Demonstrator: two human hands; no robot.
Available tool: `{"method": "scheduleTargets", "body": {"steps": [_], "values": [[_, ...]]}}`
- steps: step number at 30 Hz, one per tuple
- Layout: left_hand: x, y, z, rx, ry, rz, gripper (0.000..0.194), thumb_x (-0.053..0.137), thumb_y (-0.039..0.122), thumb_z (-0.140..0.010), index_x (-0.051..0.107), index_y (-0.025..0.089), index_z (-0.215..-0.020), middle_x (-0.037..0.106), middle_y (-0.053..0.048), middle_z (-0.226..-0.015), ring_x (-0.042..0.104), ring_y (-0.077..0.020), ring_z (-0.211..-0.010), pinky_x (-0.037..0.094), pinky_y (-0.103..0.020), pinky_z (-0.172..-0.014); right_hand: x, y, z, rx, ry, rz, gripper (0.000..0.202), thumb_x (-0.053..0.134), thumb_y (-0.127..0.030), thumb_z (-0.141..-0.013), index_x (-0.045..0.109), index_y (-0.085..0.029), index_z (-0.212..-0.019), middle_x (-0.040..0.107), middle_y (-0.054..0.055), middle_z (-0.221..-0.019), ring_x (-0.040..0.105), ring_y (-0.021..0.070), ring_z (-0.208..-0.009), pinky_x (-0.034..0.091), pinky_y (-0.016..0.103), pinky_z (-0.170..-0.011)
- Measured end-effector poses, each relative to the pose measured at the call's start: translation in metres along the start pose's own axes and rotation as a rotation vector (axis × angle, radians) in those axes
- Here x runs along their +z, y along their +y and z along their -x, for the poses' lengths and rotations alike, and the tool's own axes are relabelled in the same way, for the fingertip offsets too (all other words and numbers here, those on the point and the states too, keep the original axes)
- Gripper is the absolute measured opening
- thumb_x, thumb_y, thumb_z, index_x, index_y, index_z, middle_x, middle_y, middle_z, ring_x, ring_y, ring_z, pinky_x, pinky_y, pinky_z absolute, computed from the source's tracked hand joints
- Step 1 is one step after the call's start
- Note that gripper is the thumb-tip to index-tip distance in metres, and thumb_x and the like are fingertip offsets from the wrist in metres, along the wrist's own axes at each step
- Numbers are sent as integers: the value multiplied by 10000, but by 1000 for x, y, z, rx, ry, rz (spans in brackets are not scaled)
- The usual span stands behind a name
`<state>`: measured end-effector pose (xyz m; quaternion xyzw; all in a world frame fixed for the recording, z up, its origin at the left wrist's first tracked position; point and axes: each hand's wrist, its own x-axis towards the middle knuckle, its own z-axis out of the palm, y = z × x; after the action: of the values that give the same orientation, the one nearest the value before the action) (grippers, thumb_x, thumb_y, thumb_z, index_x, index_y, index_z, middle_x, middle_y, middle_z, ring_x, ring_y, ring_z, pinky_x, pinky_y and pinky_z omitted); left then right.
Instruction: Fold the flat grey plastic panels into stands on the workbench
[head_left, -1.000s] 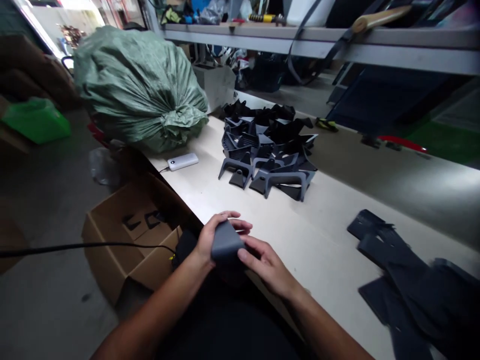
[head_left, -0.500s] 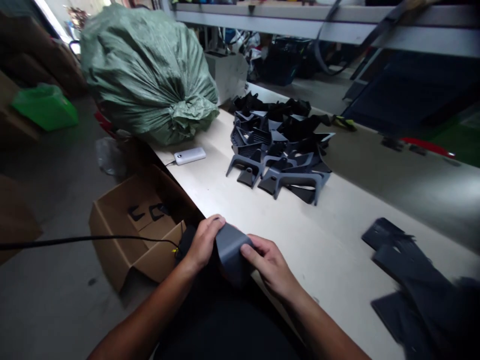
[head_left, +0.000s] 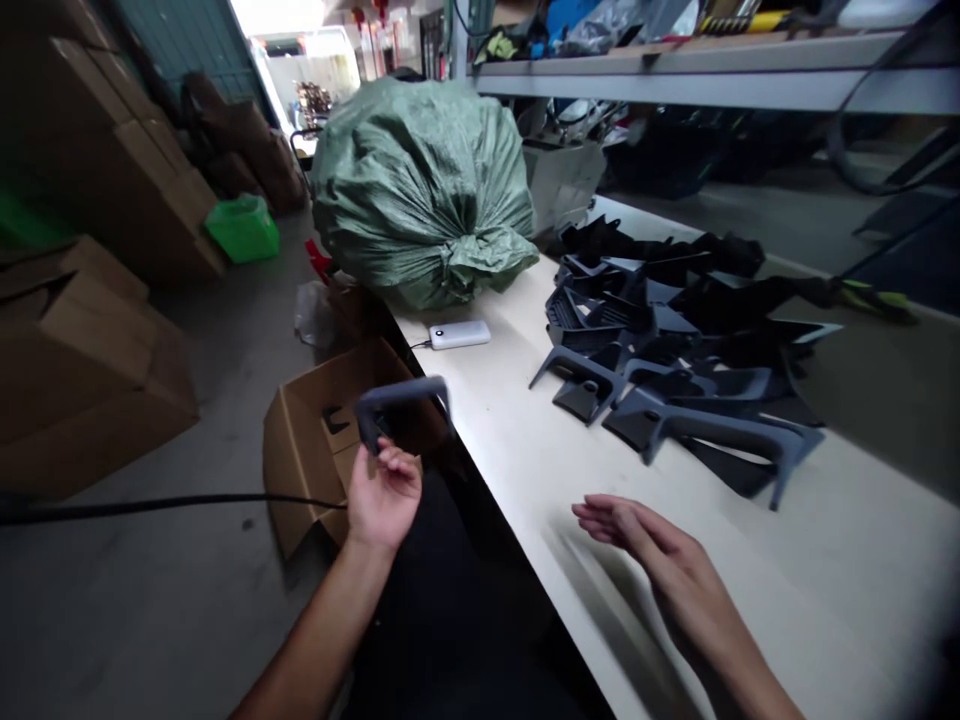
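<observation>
My left hand (head_left: 385, 495) is raised at the near side of the cardboard box (head_left: 289, 470), palm up with curled fingers. Its fingertips are at one leg of a dark grey U-shaped plastic part (head_left: 405, 393), which is tilted above the box. The exact contact is partly hidden and slightly blurred. My right hand (head_left: 649, 540) hovers over the white table (head_left: 517, 440), holding nothing, fingers stretched out and close together. Beyond it lies a pile of similar dark plastic parts (head_left: 675, 350). Inside the box another dark piece (head_left: 334, 418) shows.
A big green sack (head_left: 420, 190) and a white power bank (head_left: 459, 334) with a cable are on the table's far left. A shelf (head_left: 712, 85) runs above the back. On the floor stand cardboard boxes (head_left: 97, 360) and a green bin (head_left: 241, 228). A black cable (head_left: 172, 503) crosses the left.
The plastic part has gone from between both hands to my left hand, over the box. My right hand has let go and moved right. The view has turned left.
</observation>
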<state>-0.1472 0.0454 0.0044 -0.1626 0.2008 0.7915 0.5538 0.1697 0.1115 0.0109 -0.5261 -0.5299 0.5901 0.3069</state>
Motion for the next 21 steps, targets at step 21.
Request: {"method": "scheduleTargets", "body": {"steps": [21], "values": [[-77,-101,0,-471,-24,-891,400,751,572,-677,617,196,-704,638,-39,-568,551,-164,-468,512,-329,-555,-3,70,-15,-74,302,140,503,746,-722,-779,794,-221,-784,766,75,-783,723,282,-790,598,304,-718]]}}
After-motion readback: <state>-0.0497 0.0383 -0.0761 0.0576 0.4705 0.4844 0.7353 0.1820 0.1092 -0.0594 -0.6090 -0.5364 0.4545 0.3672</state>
